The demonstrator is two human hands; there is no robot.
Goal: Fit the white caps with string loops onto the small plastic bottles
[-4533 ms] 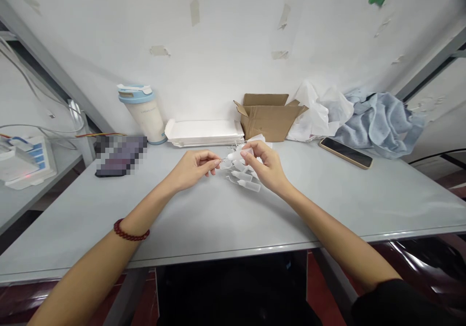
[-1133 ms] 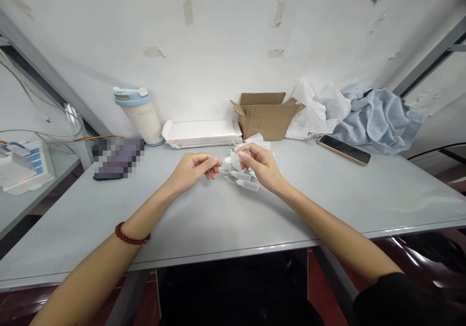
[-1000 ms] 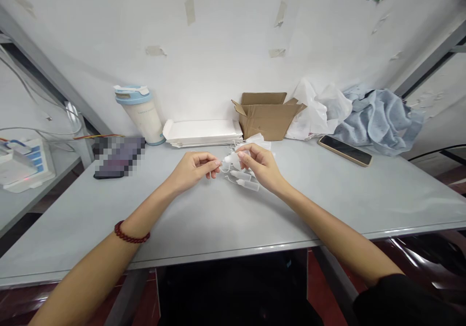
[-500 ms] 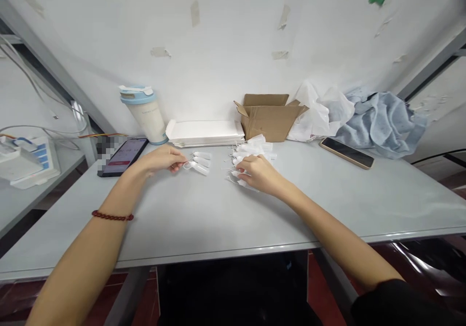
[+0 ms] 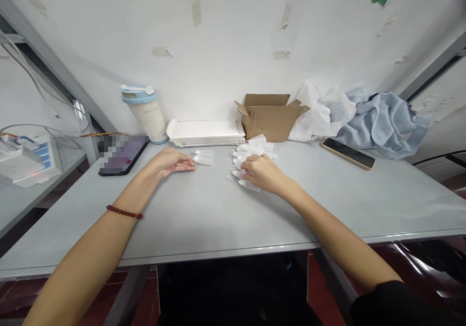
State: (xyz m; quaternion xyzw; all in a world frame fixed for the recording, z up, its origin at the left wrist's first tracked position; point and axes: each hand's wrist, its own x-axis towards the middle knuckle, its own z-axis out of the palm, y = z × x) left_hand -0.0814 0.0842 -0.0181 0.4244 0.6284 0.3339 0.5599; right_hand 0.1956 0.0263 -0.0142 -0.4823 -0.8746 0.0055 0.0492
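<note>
On the grey table [image 5: 218, 214], my left hand [image 5: 170, 162] lies low with its fingers stretched out flat. Its fingertips touch a small group of white tube-shaped pieces with thin strings [image 5: 203, 158]. My right hand [image 5: 262, 173] rests on a larger loose pile of the same white pieces [image 5: 251, 150]. Its fingers curl down over pieces at the pile's near edge. A red bead bracelet [image 5: 124, 212] sits on my left wrist.
Along the wall stand a blue-lidded tumbler [image 5: 143, 113], a flat stack of white sleeves [image 5: 206, 131], an open cardboard box [image 5: 271, 117], a white plastic bag [image 5: 316, 110] and a blue cloth [image 5: 382, 122]. A phone [image 5: 347, 152] lies right, a dark screen device [image 5: 122, 153] left.
Both hands held one white piece together above the table. My left hand then carried it left and laid it with the small group, and my right hand dropped onto the larger pile.
</note>
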